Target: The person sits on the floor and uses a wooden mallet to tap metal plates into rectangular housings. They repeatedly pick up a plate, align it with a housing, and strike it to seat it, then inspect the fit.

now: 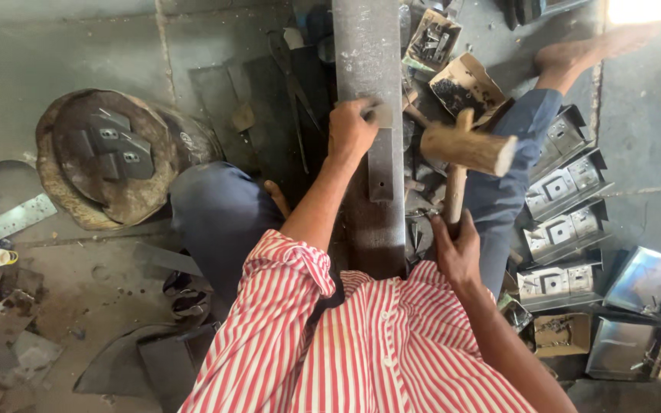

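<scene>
- The left hand point(350, 131) is closed down on the upper end of a narrow flat grey sheet-metal strip with a punched hole point(381, 162), fingers curled over the strip's top edge and pinning it in place.
- The strip lies lengthwise along a long grey steel beam point(367, 53), which runs from the person's lap away towards the top of the view, between the knees.
- The right hand point(456, 246) is wrapped tight around the lower end of the handle of a wooden mallet with a thick cylindrical head point(468, 147).
- The mallet head is raised, just to the right of the strip and apart from it; the handle stands nearly upright.
- To the right, on the floor, folded shiny sheet-metal boxes with square cut-outs point(564, 229) lie in a row, near the right leg.
- Open brown cardboard boxes holding small dark metal parts point(460, 80) sit beyond the mallet head.
- To the left, a round rusty metal pan holding grey perforated brackets point(109, 157) rests on the concrete floor point(55, 53), well apart from both hands.
</scene>
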